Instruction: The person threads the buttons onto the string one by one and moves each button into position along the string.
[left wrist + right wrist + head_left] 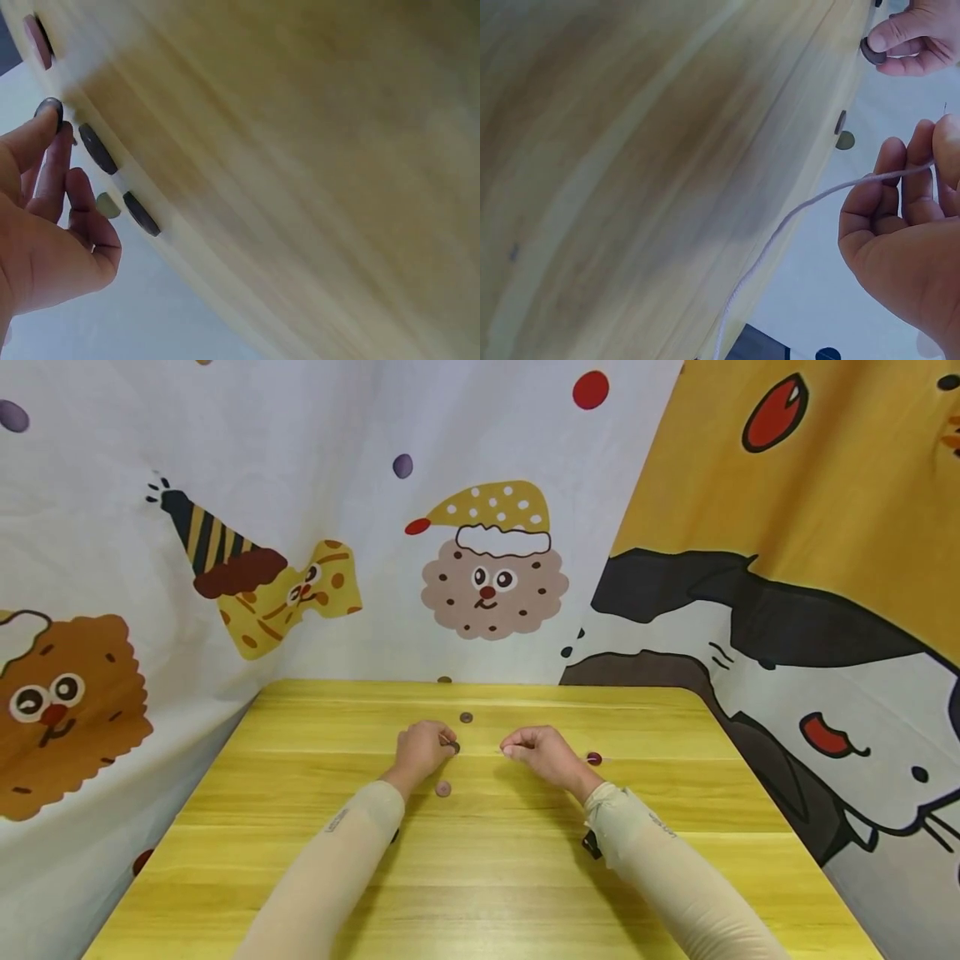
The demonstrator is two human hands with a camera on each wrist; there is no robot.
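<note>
Near the table's middle, my left hand (422,752) pinches a dark round button (453,747) on edge between thumb and fingers. To its right, my right hand (547,753) pinches one end of a pale cord (787,217), and a thin tip (945,109) sticks up past the fingertips. The cord curves away below that hand in the right wrist view. Button and cord tip are apart. A dark red button (594,758) lies right of the right hand, with a bit of white cord across it. Another dark button (467,717) lies beyond the left hand; a brownish-pink button (443,788) lies nearer.
Several buttons rest near the left hand, among them a further dark button (141,214) in the left wrist view. The wooden table (480,877) has rounded far corners. Behind it hangs a printed cloth (337,435) with cartoon figures.
</note>
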